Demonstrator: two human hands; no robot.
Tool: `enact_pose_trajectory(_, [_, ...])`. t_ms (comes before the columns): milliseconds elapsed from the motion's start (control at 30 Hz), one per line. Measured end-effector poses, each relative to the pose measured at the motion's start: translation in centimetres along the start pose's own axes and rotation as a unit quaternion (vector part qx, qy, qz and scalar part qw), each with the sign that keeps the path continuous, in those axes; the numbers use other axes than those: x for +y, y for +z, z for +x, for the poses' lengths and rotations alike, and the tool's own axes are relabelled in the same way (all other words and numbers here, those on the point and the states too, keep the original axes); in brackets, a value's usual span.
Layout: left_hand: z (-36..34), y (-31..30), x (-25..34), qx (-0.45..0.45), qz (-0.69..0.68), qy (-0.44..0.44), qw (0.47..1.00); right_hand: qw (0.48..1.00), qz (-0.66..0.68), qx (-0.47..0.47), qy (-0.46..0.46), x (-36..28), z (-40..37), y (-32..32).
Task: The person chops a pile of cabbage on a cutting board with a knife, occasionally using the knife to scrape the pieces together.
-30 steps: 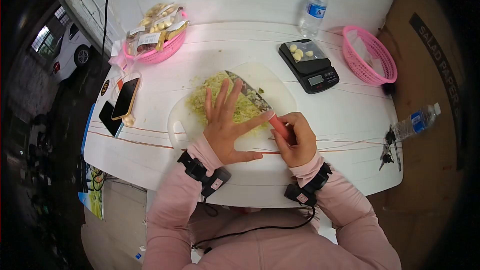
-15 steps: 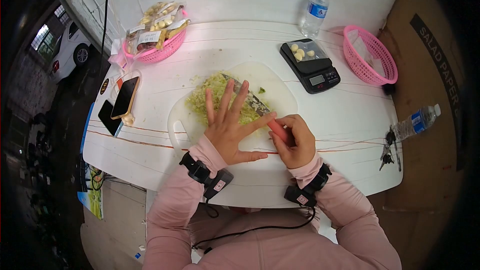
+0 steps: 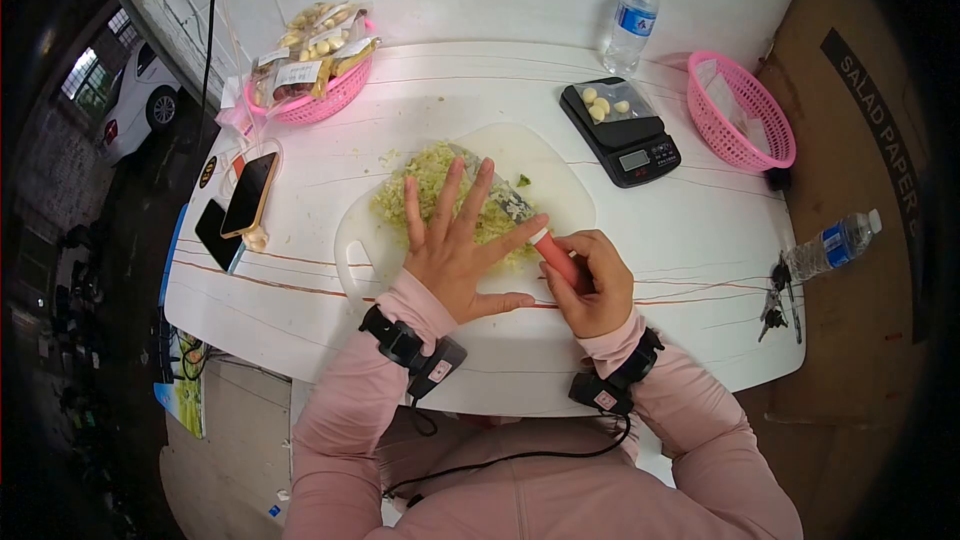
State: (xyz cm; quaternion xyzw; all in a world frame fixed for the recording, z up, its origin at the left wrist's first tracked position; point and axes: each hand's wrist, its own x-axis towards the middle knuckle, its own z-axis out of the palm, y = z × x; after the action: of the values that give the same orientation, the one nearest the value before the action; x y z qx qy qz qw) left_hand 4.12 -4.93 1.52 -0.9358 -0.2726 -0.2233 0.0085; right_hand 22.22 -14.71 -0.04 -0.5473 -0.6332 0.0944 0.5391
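My right hand (image 3: 590, 285) is wrapped round the pink-red handle of a kitchen knife (image 3: 557, 256). The blade runs up and left, with pale green bits stuck to it, and lies along the edge of a heap of finely chopped pale green vegetable (image 3: 425, 180). My left hand (image 3: 455, 255) is spread wide over the heap, fingers stretched and palm down, with the index fingertip right by the base of the blade. Under the heap is a white cutting board (image 3: 555, 165) with a handle hole at its lower left.
A black kitchen scale (image 3: 632, 162) carries a bag of peeled garlic (image 3: 610, 103). Pink baskets (image 3: 340, 100) stand at the back left and right. Two phones (image 3: 250, 195) lie at the left; a water bottle (image 3: 632, 25) stands behind. Another bottle (image 3: 835, 243) and keys (image 3: 776, 298) are at right.
My left hand has shifted slightly left and up, fingers still spread. The knife has turned a little and its blade shows more of its flat; more chopped vegetable shows around the tip.
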Motion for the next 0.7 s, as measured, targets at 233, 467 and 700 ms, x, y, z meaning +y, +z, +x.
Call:
enact_pose_trajectory(233, [0.08, -0.15, 0.10, -0.009, 0.031, -0.014, 0.999, 0.999, 0.025, -0.002, 0.030, -0.28, -0.07, -0.06])
enact_pose_trajectory(467, [0.05, -0.15, -0.02, -0.009, 0.061, -0.027, 0.998, 0.998, 0.039, -0.005, 0.057, -0.18, -0.10, -0.02])
enact_pose_trajectory(700, [0.08, -0.18, -0.11, 0.004, 0.062, -0.040, 0.997, 0.997, 0.059, 0.008, 0.051, 0.03, -0.22, 0.20])
